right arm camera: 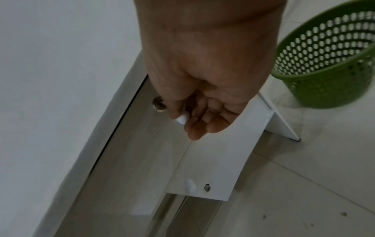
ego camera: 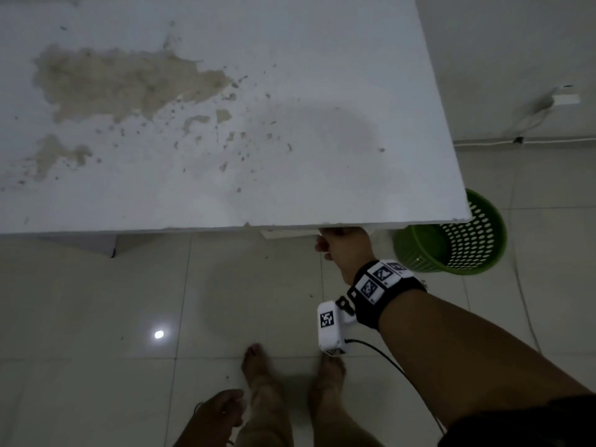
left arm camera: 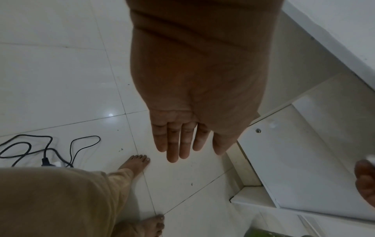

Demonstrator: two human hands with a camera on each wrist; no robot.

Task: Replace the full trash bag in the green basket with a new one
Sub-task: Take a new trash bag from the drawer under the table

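Observation:
The green perforated basket (ego camera: 451, 240) (right arm camera: 324, 59) stands on the tiled floor, partly under the desk's right corner. No bag shows in the part of it I can see. My right hand (ego camera: 342, 250) (right arm camera: 186, 121) reaches under the desk's front edge, left of the basket. Its thumb and fingers pinch the small white knob (right arm camera: 181, 119) of the upper drawer (right arm camera: 142, 144), beside a round metal lock (right arm camera: 159, 104). My left hand (ego camera: 213, 414) (left arm camera: 178, 144) hangs by my leg with straight fingers, holding nothing.
The white desk top (ego camera: 225, 124) is stained brown on the left. A lower drawer front (right arm camera: 202, 176) carries its own knob and lock. Black cables (left arm camera: 46, 150) lie on the floor behind me. A white adapter and cord (ego camera: 564, 98) hang on the right wall.

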